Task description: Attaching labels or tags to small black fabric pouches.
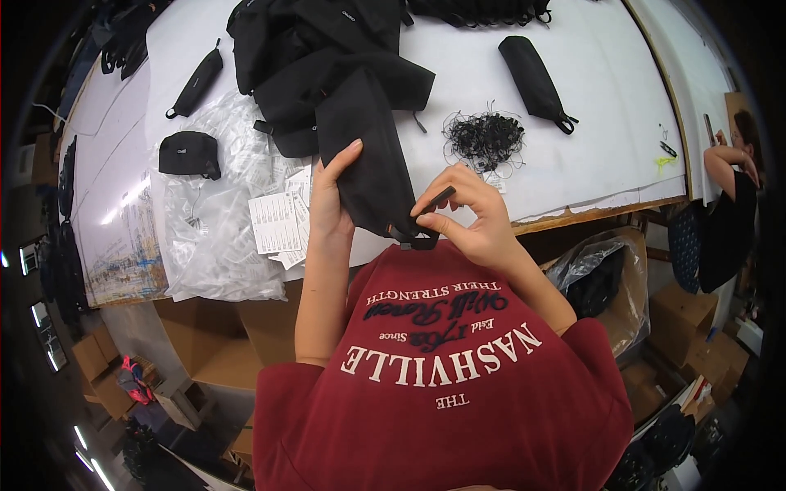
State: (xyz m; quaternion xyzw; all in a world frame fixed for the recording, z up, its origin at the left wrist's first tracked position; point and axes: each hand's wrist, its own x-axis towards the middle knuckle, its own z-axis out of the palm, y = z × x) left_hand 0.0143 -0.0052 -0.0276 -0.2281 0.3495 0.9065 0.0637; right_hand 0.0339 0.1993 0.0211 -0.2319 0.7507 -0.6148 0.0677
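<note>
A long black fabric pouch (364, 155) is tilted over the front edge of the table, its lower end close to my shirt. My left hand (334, 196) grips its left side, thumb lying on the front face. At the pouch's lower right end, my right hand (471, 209) pinches a narrow black strip (435, 201) between thumb and fingers. Whether that strip is part of the pouch or a separate piece, I cannot tell. A small black loop (417, 239) shows at the pouch's bottom end. Behind the pouch lies a heap of black pouches (319, 49).
Clear plastic bags (209, 237) and printed white cards (278, 221) lie left of my hands. A tangle of black cords (485, 139) sits to the right, near another black pouch (536, 82). Below the table stands an open carton (630, 286). Another person (729, 188) is at far right.
</note>
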